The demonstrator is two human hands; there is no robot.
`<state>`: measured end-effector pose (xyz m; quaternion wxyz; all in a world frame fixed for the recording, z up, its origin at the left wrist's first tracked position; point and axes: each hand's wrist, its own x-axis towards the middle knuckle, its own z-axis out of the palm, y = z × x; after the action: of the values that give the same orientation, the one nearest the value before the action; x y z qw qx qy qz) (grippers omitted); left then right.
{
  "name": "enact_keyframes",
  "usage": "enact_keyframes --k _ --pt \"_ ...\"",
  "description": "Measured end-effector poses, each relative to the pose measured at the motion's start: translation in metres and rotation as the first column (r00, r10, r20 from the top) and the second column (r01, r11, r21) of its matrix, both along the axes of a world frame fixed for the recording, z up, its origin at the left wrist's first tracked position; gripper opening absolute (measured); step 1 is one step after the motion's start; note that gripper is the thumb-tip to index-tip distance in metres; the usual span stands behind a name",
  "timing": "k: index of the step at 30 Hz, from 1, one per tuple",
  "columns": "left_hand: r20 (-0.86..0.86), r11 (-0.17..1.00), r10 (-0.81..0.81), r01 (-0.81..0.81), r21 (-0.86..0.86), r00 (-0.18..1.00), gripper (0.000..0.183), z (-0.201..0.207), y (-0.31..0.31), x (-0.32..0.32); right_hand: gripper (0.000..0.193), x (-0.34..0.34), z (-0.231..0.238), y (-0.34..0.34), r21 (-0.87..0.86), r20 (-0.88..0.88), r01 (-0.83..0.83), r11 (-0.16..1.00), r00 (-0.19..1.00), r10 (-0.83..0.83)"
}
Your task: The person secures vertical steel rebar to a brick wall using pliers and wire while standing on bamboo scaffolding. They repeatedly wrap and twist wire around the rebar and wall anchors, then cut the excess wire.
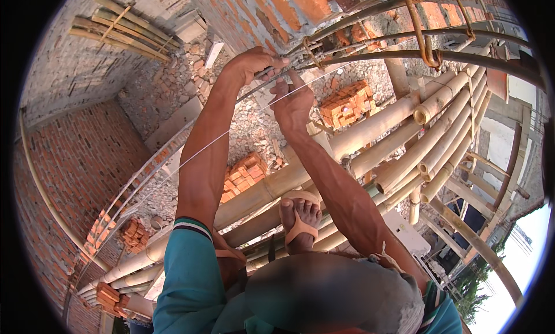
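My L grip [250, 68] is folded round the thin steel bars [254, 91], upper ctr of frame, fingers curled in and closed on them. My R grip [293, 105] is just below and to the R, fingers bent, tips up by the same bars; can't tell if it's pinching anything. A pale string [219, 136] runs diag. past my R fingers and on to lower L. Upper R, thicker dark bars [381, 55] curve across w/ a rusty bent hoop [422, 30] hung over them. Under me it's bamboo poles [269, 189], laid side by side from lower L to R of frame, my sandalled foot [300, 218] on them, approx. lower ctr. Below that, the ground [167, 79] is broken rubble, w/ brick stacks [245, 175] ctr and lower L, plus another [348, 104] R of my R grip. Room: red brick wall [87, 160] on L, rough grey wall [63, 68] upper L w/ a tied pole bundle [130, 27] by it, mortar-smeared brickwork [260, 13] top ctr, sky [526, 264] and greenery [471, 296] lower R.
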<state>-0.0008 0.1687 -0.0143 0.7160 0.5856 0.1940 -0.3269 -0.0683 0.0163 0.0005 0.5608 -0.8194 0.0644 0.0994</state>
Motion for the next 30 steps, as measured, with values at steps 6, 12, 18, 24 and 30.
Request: enact_keyframes --k 6,12,18,24,30 --pt "0.044 0.997 0.022 -0.019 -0.073 0.999 0.028 -0.007 0.001 -0.001 0.048 -0.005 0.000 0.005 -0.217 0.199 -0.069 0.974 0.974 0.113" --pt "0.021 0.997 -0.003 0.005 -0.083 1.000 0.022 -0.008 0.001 0.001 0.041 0.000 0.018 0.015 0.035 0.102 0.082 0.996 0.991 -0.086" --pt "-0.012 0.994 -0.040 0.039 -0.103 0.999 0.024 -0.015 0.006 0.000 0.033 0.007 0.002 0.024 -0.059 0.100 0.147 0.987 0.985 -0.141" --pt "0.031 0.998 -0.026 0.028 -0.055 0.999 0.022 -0.018 0.003 0.003 0.025 0.003 -0.006 0.018 -0.289 0.213 0.170 0.942 0.971 -0.110" --pt "0.038 0.992 -0.040 0.035 0.125 0.999 0.024 -0.014 -0.004 0.001 0.016 0.004 0.006 0.005 -0.473 0.215 0.103 0.875 0.977 0.001"
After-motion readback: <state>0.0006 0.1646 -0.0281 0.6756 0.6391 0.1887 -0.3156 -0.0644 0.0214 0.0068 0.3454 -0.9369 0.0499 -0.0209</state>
